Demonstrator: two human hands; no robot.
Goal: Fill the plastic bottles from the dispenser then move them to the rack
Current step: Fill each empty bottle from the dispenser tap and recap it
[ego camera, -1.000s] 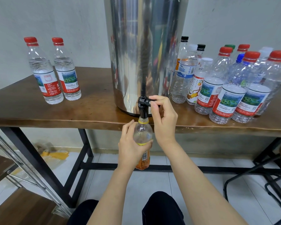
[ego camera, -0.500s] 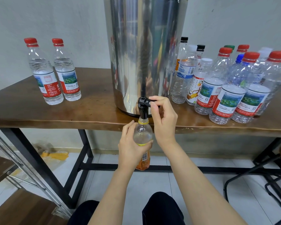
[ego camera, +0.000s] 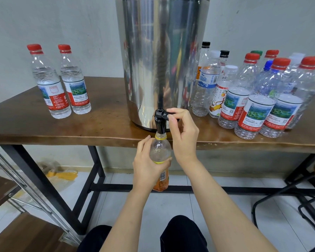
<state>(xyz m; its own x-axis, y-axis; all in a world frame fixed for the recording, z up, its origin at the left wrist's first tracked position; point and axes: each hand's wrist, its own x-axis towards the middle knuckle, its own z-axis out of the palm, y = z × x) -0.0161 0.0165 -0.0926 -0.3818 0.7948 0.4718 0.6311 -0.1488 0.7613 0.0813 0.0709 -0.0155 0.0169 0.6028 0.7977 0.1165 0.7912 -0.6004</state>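
Left hand (ego camera: 147, 166) grips the orange-label bottle (ego camera: 160, 160), its mouth held under the black tap (ego camera: 160, 120) of the steel dispenser (ego camera: 162, 60). Right hand (ego camera: 182, 135) pinches the tap lever. Two red-capped bottles (ego camera: 62, 84) stand left on the wooden table (ego camera: 80, 130); a bottle cluster (ego camera: 258, 95) stands right.

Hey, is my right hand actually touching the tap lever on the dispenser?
Touching. The head view shows the right hand pinching the black tap lever between thumb and fingers.

left hand (ego camera: 145, 166) and right hand (ego camera: 185, 135) are bare, and so are both forearms (ego camera: 231, 211) as far as they show. below them, plain black trousers (ego camera: 182, 233) cover the two knees.
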